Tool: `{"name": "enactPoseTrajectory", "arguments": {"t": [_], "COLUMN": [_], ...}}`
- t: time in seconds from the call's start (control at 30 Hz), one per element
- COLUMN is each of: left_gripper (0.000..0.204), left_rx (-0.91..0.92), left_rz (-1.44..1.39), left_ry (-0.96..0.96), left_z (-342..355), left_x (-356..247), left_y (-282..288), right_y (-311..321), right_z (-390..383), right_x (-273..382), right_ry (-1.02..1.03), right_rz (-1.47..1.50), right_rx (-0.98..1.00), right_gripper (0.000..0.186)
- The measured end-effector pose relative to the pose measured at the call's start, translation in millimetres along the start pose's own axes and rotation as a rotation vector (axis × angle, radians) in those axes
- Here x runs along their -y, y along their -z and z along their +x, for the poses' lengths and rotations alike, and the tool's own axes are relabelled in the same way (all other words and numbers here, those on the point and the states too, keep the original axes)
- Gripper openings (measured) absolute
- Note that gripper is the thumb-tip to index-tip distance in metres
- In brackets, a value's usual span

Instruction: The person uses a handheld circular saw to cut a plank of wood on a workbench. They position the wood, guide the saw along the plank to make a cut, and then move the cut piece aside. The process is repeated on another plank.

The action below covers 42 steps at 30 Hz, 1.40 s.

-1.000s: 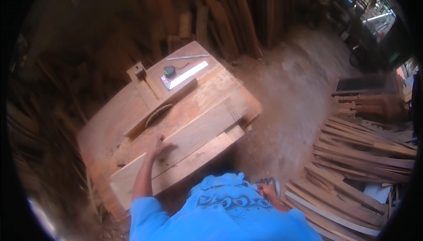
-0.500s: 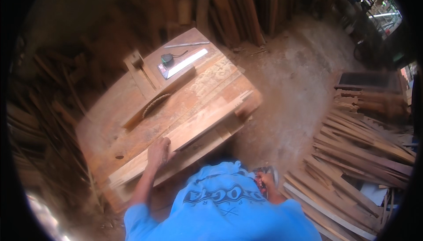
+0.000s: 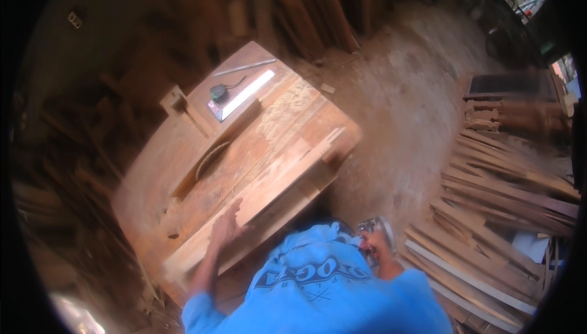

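Observation:
My left hand (image 3: 229,227) is at a long pale board (image 3: 269,187) along the near edge of a wooden saw table (image 3: 150,184), fingers spread over its near part. Below me, my right hand (image 3: 378,241) grips a metal hand tool (image 3: 370,230) with red parts, partly hidden by my blue shirt. Beyond the board, a toothed saw blade (image 3: 208,157) rises beside a wooden fence (image 3: 241,120). On the far part of the table lie a tape measure (image 3: 219,92), a white-and-silver straightedge (image 3: 247,92) and a thin bar (image 3: 244,67).
Loose planks lean in dark piles behind (image 3: 306,10) and left of the table. A large heap of wood strips (image 3: 501,193) lies on the right, below a dark framed panel (image 3: 507,85). A concrete floor (image 3: 416,108) runs between table and heap.
The pale board has shifted and looks narrower, with a dark gap along its near side. My left hand's fingers, curled half a second ago, now extend. The right hand still grips the tool.

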<state>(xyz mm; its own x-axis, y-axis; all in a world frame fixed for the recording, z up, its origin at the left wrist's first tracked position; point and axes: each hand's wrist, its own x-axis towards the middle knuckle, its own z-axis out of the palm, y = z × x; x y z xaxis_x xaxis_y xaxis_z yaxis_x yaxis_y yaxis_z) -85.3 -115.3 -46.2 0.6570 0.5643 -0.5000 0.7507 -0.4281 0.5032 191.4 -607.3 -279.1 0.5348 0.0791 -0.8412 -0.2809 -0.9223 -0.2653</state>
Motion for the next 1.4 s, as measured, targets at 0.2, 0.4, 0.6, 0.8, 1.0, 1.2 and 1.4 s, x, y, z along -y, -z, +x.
{"name": "enactPoseTrajectory", "arguments": {"t": [0.2,0.4,0.6,0.8,1.0,1.2,1.4], "left_gripper": [0.077,0.08,0.089,0.081,0.083,0.081,0.08], "left_rx": [0.11,0.038,-0.039,0.013,0.034,-0.003,0.118], "left_rz": [0.16,0.168,0.205,0.081,0.098,0.151,0.157], "left_ry": [0.113,0.139,0.017,0.083,0.096,0.039,0.141], "left_z": [-3,-19,-21,-21,-21,-24,-13], "left_x": [-8,-20,-14,-19,-26,-35,-27], "left_y": [-5,-20,-28,-25,-19,-19,-7], "right_y": [3,-11,0,10,11,4,-4], "right_z": [0,13,-16,-35,-31,-17,15], "right_x": [-1,-15,16,44,51,40,23], "right_ry": [0.022,0.074,-0.084,-0.017,-0.041,0.019,0.078], "right_rz": [-0.094,-0.201,-0.089,-0.11,-0.131,-0.233,-0.361], "right_rx": [0.016,-0.042,-0.045,-0.05,-0.016,-0.055,0.074], "right_gripper": [0.063,0.07,0.071,0.071,0.07,0.067,0.073]}}
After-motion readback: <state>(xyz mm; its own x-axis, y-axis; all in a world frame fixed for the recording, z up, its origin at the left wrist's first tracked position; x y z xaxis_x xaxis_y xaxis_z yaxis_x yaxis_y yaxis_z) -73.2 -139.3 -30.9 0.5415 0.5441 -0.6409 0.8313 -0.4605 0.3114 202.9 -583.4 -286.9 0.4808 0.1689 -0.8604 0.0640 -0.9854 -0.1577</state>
